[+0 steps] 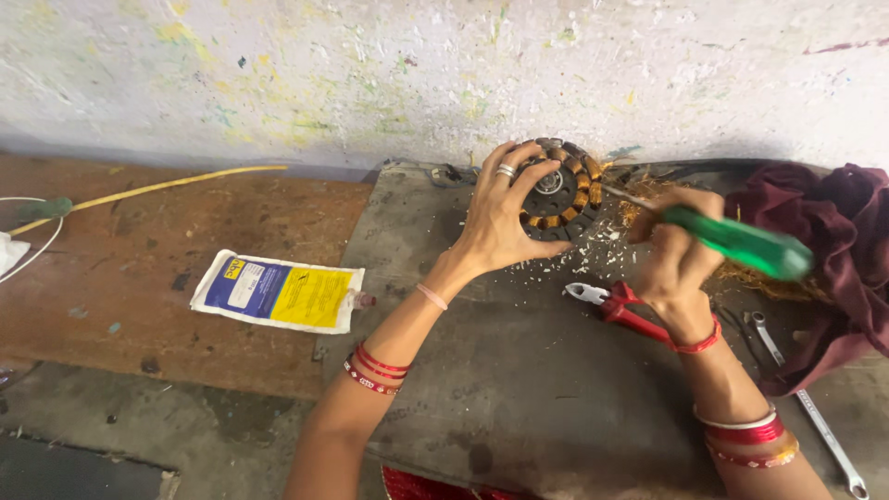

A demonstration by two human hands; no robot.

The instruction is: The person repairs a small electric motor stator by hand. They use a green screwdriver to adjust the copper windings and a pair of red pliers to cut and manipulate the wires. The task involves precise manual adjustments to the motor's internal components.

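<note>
A round motor stator (557,190) with copper-coloured windings lies on a dark grey mat (519,389) near the wall. My left hand (500,218), a ring on one finger, is spread over its left side and holds it down. My right hand (674,259) grips a green-handled screwdriver (741,243), whose metal shaft points left into the stator's right edge. Small white flakes (579,255) are scattered on the mat just in front of the stator. A tangle of loose copper wire (648,194) sits behind my right hand.
Red-handled pliers (616,304) lie on the mat under my right wrist. A metal spanner (815,417) lies at the right. A maroon cloth (833,241) is heaped at the far right. A blue-and-yellow pouch (278,292) and a yellow cable (148,190) rest on the brown board to the left.
</note>
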